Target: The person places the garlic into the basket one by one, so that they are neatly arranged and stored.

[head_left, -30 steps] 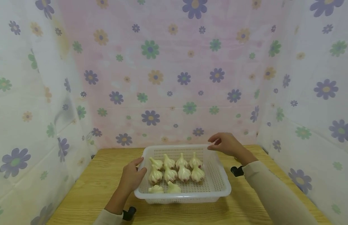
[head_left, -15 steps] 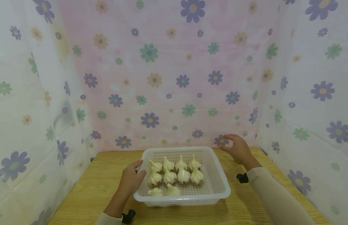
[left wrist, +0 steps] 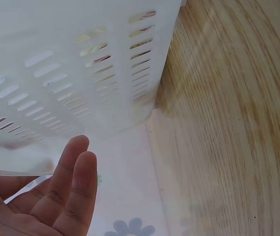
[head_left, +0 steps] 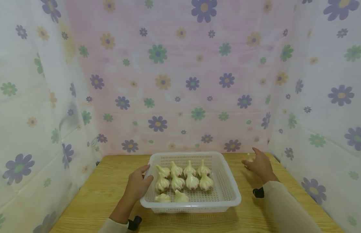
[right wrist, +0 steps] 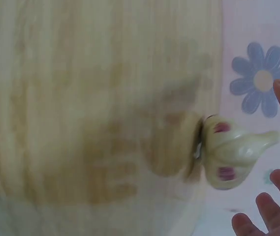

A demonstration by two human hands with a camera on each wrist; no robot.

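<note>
My left hand (head_left: 137,183) holds the left rim of a white perforated plastic basket (head_left: 233,186), thumb over the rim. In the left wrist view, two fingers stretch along the outside of the basket wall (left wrist: 105,93). Several pale garlic bulbs (head_left: 192,183) stand in the basket, in two rows at the back with two more at the front left. My right hand (head_left: 260,165) is spread beside a lone garlic bulb (head_left: 249,157), partly hidden in the head view. The right wrist view shows this bulb (right wrist: 231,152) upright on the table, with fingers apart from it.
The wooden table (head_left: 93,191) carries the basket near its middle and the lone bulb at the back right. Flowered sheets (head_left: 174,81) enclose it at the back and both sides. Dark camera mounts (head_left: 258,193) sit at the wrists.
My right hand has moved right and down from above the basket's back right corner to the lone garlic bulb, its fingers spreading. My left hand and the basket have stayed in place.
</note>
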